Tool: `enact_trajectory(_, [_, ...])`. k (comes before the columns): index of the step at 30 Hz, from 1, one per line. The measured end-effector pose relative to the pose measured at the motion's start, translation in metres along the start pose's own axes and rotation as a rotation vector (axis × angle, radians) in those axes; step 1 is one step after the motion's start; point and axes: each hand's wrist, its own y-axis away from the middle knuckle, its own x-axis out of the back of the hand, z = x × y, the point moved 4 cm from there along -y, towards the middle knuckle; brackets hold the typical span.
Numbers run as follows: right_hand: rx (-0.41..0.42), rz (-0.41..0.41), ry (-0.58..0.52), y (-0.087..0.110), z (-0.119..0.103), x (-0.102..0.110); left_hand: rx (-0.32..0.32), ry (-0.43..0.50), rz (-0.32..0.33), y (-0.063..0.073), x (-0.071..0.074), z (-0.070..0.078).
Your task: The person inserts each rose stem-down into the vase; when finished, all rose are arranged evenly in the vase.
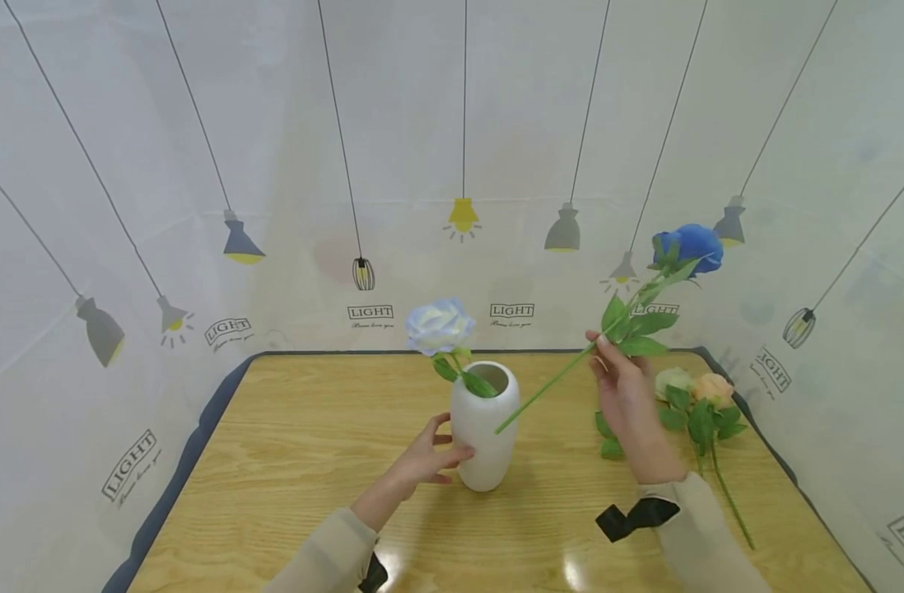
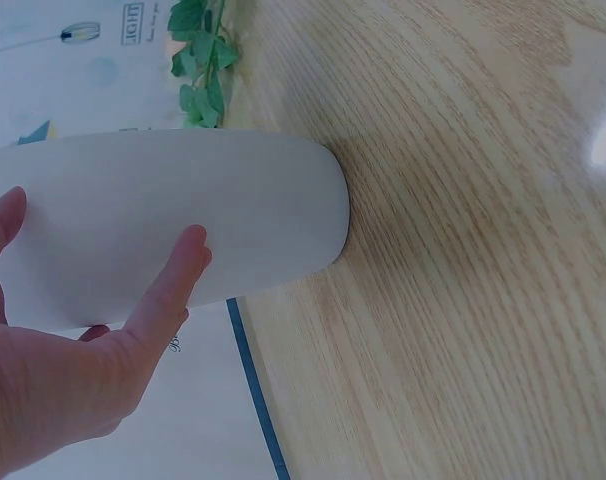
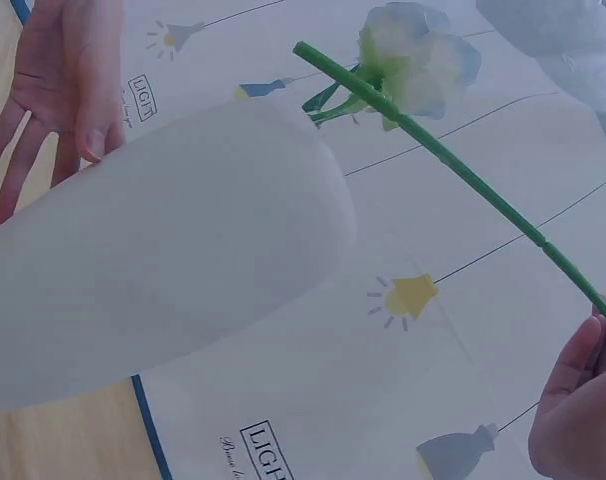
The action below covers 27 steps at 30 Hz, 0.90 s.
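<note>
A white vase (image 1: 485, 436) stands upright on the table, with a pale blue-white rose (image 1: 440, 327) leaning left from its mouth. My left hand (image 1: 426, 453) holds the vase's left side, its fingers spread against the wall (image 2: 173, 200). In my right hand (image 1: 628, 395), raised right of the vase, the fingertips pinch the stem of a blue rose (image 1: 689, 249). That flower tilts, bloom up to the right, and its bare lower stem end overlaps the vase's front in the head view. The right wrist view shows the green stem (image 3: 473, 180) slanting from the fingertips.
On the table's right side lie a peach rose (image 1: 711, 389) and a whitish rose (image 1: 673, 380) with leaves and long stems. The wooden table (image 1: 311, 412) has a dark blue edge. A pale curtain (image 1: 393, 165) printed with lamps encloses it at the back and sides.
</note>
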Motion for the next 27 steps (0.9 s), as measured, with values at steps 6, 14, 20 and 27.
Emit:
enact_trajectory(6, [0.1,0.028,0.079,-0.011,-0.014,-0.015,0.001,0.003,0.0,0.0,0.0,0.0])
enact_trajectory(14, [0.222,0.014,0.169,-0.018,-0.024,-0.033,-0.007,0.003,-0.007,0.0,0.0,0.0])
enact_trajectory(20, [0.297,0.018,0.567,-0.019,-0.017,-0.046,-0.005,0.009,-0.008,0.0,0.0,0.0])
enact_trajectory(27, [0.307,-0.139,0.868,-0.016,0.004,-0.055,-0.006,0.003,-0.008,0.0,0.0,-0.001])
